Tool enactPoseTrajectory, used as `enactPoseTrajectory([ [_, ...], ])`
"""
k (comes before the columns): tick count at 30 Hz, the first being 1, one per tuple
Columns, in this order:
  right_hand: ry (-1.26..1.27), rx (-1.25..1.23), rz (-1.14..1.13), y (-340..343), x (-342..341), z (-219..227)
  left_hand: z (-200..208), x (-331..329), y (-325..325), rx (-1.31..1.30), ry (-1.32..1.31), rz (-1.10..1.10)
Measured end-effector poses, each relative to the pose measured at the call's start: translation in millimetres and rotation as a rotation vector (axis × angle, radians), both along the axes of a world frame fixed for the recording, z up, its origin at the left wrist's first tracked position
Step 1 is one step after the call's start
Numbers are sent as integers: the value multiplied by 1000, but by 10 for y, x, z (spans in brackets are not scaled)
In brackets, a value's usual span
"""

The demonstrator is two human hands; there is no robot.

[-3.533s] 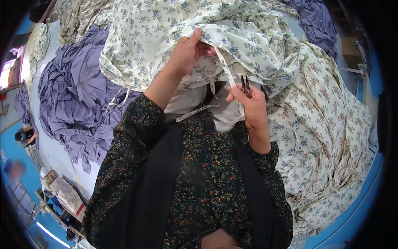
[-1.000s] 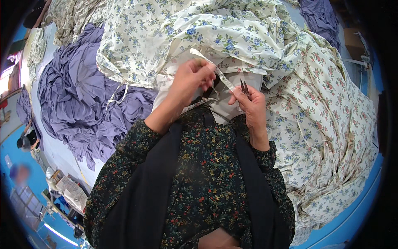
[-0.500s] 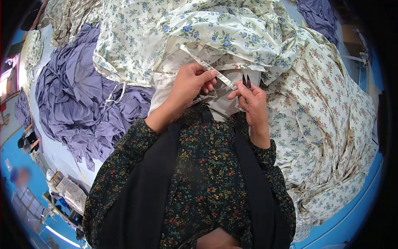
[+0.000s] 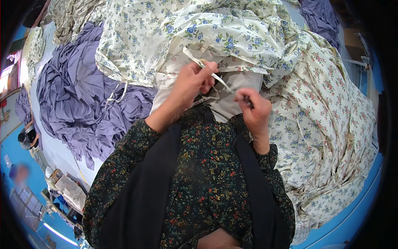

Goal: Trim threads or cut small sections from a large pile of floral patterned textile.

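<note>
Nearest, the person's right hand [image 4: 255, 110] is clenched around dark snips [image 4: 250, 102], blurred; whether its fingertips also pinch the fabric tie [image 4: 222, 81] cannot be told. That narrow, flat, pale strip slants between the hands, and the left hand [image 4: 195, 79], slightly farther, grasps it between thumb and fingers. A hard tug might stretch the tie, or the snips might nick it, being so close. To the left, purple cloth [image 4: 74, 83] heaps in tight creases; farther off, cream floral cloth [image 4: 226, 39] billows in soft, rounded folds.

Strip [image 4: 223, 83] between 2 hands [image 4: 193, 79] [image 4: 256, 111], fabric heaps [image 4: 78, 91] [image 4: 331, 112] to left and right
</note>
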State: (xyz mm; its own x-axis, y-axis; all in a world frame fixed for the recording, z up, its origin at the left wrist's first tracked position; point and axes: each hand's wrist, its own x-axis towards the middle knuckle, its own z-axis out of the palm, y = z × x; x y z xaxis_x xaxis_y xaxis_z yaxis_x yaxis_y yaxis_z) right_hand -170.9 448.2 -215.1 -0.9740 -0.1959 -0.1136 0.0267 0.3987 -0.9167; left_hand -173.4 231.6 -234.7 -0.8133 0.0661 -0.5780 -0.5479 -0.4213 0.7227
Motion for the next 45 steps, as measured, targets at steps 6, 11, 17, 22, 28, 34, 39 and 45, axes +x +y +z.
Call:
enactPoseTrajectory([
  [6,-402,-173,21,-75,-55,-81,489,-297,-574,239,427,654],
  [11,-857,-452,95,-475,-167,-549,344,98,-642,-110,221,45],
  [17,-767,-472,62,-415,-49,-349,-164,459,-143,-189,-121,-344],
  [22,-222,-53,31,-361,23,64,-324,367,14,386,-56,176],
  [28,77,254,-13,-360,79,128,-291,416,-3,379,-47,214],
  [34,337,303,61,-372,96,-152,-186,399,16,395,-80,161],
  [39,409,280,80,-402,79,-214,-161,397,6,458,-120,183],
  [45,464,273,63,-399,80,-245,-160,393,22,537,-141,202],
])
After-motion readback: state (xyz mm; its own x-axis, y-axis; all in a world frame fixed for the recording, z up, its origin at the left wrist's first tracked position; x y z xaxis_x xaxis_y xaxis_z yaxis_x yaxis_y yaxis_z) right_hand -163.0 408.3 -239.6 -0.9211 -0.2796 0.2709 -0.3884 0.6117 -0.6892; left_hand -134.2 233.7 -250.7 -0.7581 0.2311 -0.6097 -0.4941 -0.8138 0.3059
